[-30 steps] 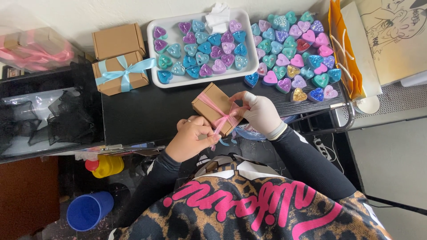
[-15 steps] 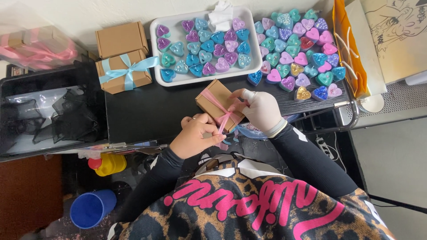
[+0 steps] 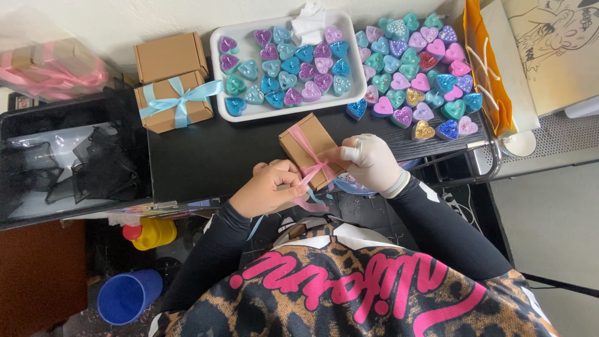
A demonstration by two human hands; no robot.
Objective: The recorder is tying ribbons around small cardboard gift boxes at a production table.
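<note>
Brown box (image 3: 310,148) near corner behind hands, pink ribbon (image 3: 310,163) ends hidden, blue cup (image 3: 127,296) partly blocked.

The person wears a leopard-print top (image 3: 349,293) in tan, brown and black, crossed by large bright pink looping lettering, with a white collar edge showing at twelve o'clock of the print. Long, close-fitting black sleeves (image 3: 437,224) run to both wrists. The right hand (image 3: 369,163) is covered by a thin white glove with a rolled cuff, while the left hand (image 3: 268,187) is bare.
</note>
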